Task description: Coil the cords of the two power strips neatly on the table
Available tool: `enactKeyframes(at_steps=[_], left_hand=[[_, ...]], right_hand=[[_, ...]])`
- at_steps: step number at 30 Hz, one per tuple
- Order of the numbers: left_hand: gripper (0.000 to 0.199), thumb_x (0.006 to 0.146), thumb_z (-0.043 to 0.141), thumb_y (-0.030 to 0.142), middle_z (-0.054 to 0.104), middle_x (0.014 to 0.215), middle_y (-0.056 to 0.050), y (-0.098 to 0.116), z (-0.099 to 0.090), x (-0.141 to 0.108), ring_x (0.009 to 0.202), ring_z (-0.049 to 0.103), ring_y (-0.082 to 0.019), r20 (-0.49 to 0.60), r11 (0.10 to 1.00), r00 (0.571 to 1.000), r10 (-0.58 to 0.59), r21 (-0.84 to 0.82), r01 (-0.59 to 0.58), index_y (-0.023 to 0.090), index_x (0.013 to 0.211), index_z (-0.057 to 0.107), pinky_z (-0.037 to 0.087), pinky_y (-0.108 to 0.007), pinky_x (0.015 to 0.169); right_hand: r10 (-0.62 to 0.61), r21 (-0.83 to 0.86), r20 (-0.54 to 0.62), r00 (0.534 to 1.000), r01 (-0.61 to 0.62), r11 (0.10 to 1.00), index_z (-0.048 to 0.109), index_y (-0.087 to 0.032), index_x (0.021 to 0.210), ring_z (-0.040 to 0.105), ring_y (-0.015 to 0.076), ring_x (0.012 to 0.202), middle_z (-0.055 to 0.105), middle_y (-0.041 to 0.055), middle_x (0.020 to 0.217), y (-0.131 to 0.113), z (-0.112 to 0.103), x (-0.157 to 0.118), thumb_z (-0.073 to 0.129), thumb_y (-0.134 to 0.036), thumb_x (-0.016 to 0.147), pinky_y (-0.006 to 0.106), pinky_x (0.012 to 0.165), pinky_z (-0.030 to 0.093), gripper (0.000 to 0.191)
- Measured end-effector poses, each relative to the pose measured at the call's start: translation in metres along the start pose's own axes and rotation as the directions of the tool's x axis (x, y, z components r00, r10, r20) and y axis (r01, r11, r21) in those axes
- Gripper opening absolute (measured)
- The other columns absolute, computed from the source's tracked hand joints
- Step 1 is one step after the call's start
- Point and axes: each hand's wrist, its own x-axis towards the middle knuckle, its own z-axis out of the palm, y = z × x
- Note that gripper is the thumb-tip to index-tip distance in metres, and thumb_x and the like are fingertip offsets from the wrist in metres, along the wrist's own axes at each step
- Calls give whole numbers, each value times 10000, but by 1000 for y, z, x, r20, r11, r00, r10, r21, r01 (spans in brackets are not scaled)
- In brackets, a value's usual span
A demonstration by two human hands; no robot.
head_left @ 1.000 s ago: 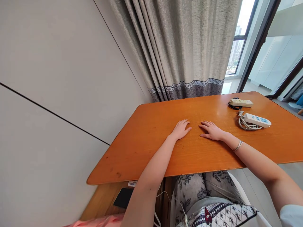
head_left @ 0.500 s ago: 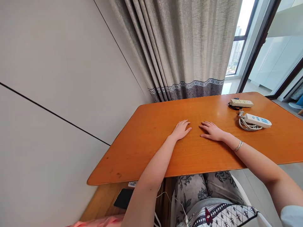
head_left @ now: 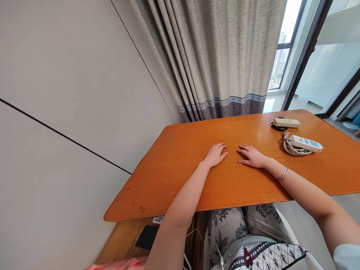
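Observation:
My left hand (head_left: pixel 215 155) lies flat on the orange-brown wooden table (head_left: pixel 174 161), fingers spread, holding nothing. A short gap to its right, my right hand (head_left: pixel 251 156) rests palm down in the same way, with silver bangles (head_left: pixel 283 174) on the wrist. To the right of that hand sits a white power strip (head_left: pixel 306 143) with blue sockets, its white cord (head_left: pixel 294 149) coiled beside it. Behind it is a cream power strip (head_left: pixel 287 122) with a black cord (head_left: pixel 278 128) partly tucked at its left end.
A grey curtain (head_left: pixel 225 56) hangs behind the table, and a pale wall (head_left: pixel 70 112) runs along the left. Below the near edge, a dark phone-like slab (head_left: pixel 146 236) lies on a wooden surface (head_left: pixel 120 240). A thin white cable (head_left: pixel 216 247) hangs by my lap.

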Motion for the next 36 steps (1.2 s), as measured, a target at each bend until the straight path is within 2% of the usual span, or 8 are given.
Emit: enactKeyframes(at_steps=[12, 25, 30, 34, 36], left_hand=[[531, 1007, 455, 456, 452, 1598, -162, 2, -2, -1, 1514, 379, -287, 8, 1000, 1000, -10, 5, 9, 139, 1422, 551, 226, -484, 1287], [512, 996, 449, 487, 469, 1587, -152, -2, 1, 0, 1504, 395, -294, -14, 1000, 1000, 16, -21, -16, 188, 1398, 559, 238, -522, 1276], [518, 999, 456, 470, 460, 1593, -155, -1, 1, 0, 1510, 384, -291, -3, 1000, 1000, -3, -15, 3, 168, 1407, 555, 224, -501, 1285], [508, 1004, 456, 452, 453, 1599, -149, 0, 0, 0, 1515, 375, -281, 10, 1000, 1000, -4, 1, 4, 165, 1413, 550, 217, -487, 1287], [508, 1006, 453, 444, 450, 1600, -156, 1, -1, -1, 1517, 373, -281, 15, 1000, 1000, -5, 7, 5, 155, 1412, 549, 217, -484, 1287]], right_hand=[[2, 18, 1, 1000, -2, 1000, 492, -179, 1532, 325, 379, 1532, 385, 195, 1632, 2, 1, 0, 530, -658, 938, 579, 1246, 253, 764], [-19, 26, -14, 1000, 19, 999, 498, -187, 1525, 335, 392, 1524, 392, 200, 1625, 5, 2, -1, 504, -685, 936, 601, 1233, 265, 772], [-8, 19, -8, 1000, 8, 1000, 495, -172, 1527, 333, 388, 1525, 392, 201, 1626, 1, 2, -1, 515, -666, 940, 594, 1240, 256, 767], [-44, 59, 12, 999, 43, 997, 556, -156, 1477, 373, 382, 1506, 434, 205, 1597, 2, -9, 0, 583, -588, 928, 566, 1235, 296, 698], [-85, 89, -36, 996, 88, 992, 611, -160, 1420, 424, 356, 1477, 495, 191, 1553, 7, -24, -3, 591, -519, 933, 527, 1223, 342, 605]])
